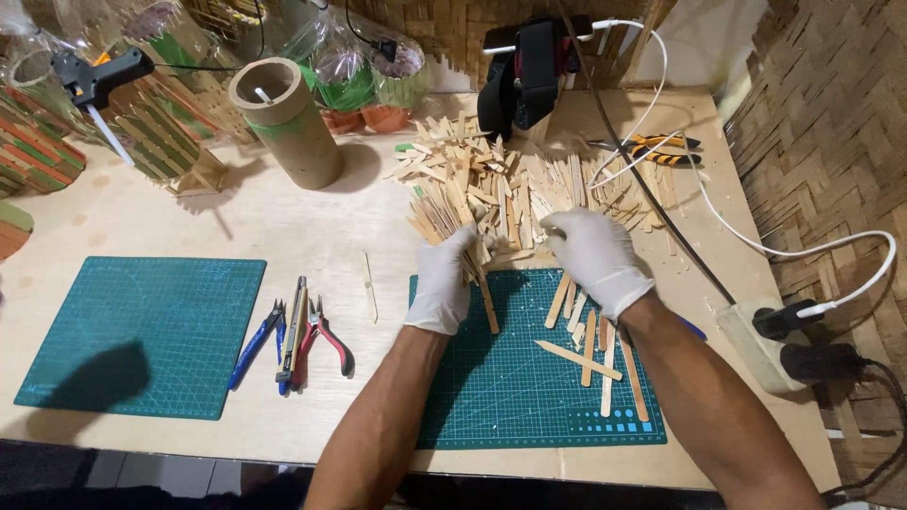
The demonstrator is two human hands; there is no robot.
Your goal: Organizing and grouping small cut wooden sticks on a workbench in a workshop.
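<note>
Both of my hands wear white gloves. My left hand (442, 280) grips a bunch of wooden craft sticks (479, 283) at the top edge of a green cutting mat (520, 397). Palm down, my right hand (595, 257) rests on the near edge of a big pile of wooden sticks (501, 184), fingers curled over a few of them. Several loose sticks (595, 345) lie scattered on the mat under my right wrist.
A second green mat (142, 331) lies at left, with pliers and cutters (293, 335) beside it and one stick (369, 283). A cardboard tube (288, 118), a glue gun (94, 80), orange-handled pliers (661, 146), a power strip (765, 340) and cables surround the pile.
</note>
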